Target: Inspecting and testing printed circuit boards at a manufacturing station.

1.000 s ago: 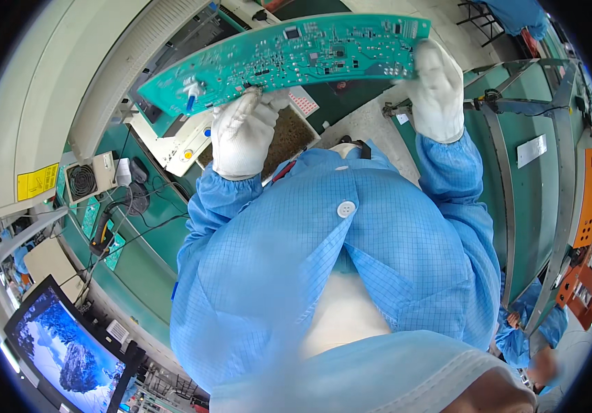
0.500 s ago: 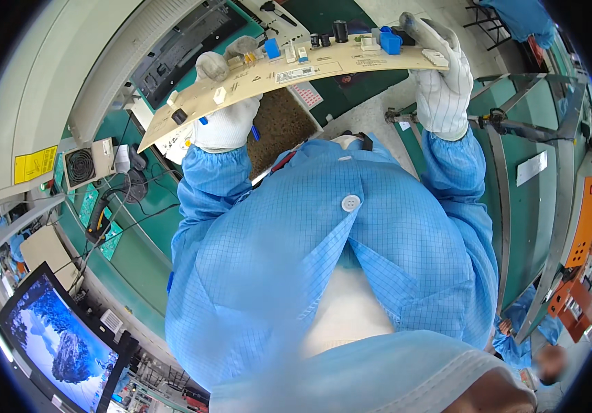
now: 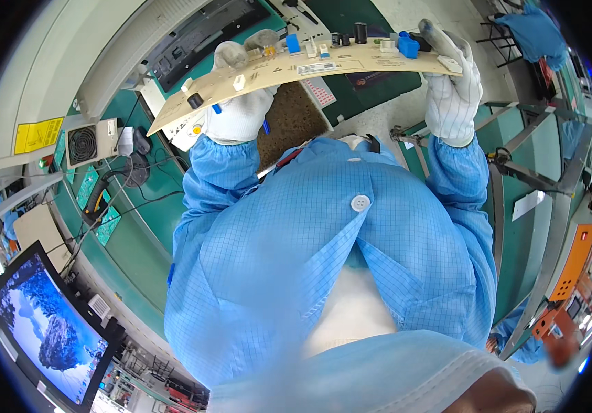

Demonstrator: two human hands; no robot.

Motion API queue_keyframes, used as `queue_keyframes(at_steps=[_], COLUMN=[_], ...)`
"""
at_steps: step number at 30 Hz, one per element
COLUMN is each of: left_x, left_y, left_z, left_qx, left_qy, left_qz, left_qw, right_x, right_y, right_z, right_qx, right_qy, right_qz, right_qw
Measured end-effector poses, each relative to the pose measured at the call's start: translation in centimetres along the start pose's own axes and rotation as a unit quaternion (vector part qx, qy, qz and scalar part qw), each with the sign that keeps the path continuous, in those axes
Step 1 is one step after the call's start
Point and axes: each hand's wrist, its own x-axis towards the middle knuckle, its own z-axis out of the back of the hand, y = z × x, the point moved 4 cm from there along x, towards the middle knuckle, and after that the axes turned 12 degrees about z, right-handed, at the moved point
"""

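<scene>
Long tan circuit board [image 3: 309, 69] held up over the green counter [image 3: 137, 241], each gloved grip closed on one end: left hand [image 3: 241, 103] under the lower end, right hand [image 3: 450, 82] pinching the higher end; judged light, stiff, fragile, best taken by bare edges clear of parts. Long axis runs grip to grip, tilted up rightward; component side seems to face away from the body, capacitors [image 3: 351, 34] standing nearer the right grip.

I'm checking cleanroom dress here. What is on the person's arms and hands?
Both arms are in light blue sleeves with a fine grid pattern and gathered cuffs. The left hand and right hand wear white knit gloves, with greyish soiled fingertips.
</scene>
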Motion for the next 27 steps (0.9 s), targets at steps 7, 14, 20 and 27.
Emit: queue_keyframes(at_steps=[7, 14, 20, 27], left_x=[0.8, 0.8, 1.2, 2.0], left_y=[-1.3, -1.3, -1.3, -0.9], left_z=[0.0, 0.4, 0.3, 0.1], left_qx=[0.393, -0.007, -0.017, -0.017], left_qy=[-0.066, 0.069, 0.090, 0.114], left_qz=[-0.185, -0.078, -0.077, -0.093], left_qw=[0.898, 0.995, 0.993, 0.989], right_x=[0.3, 0.3, -0.3, 0.1], right_y=[0.0, -0.1, -0.3, -0.2], right_z=[-1.0, -2.0, -2.3, -2.7], right_qx=[0.042, 0.016, 0.017, -0.071], right_qy=[-0.005, -0.006, -0.004, 0.057], right_qz=[-0.096, -0.079, -0.113, -0.021], right_qw=[0.995, 0.997, 0.993, 0.996])
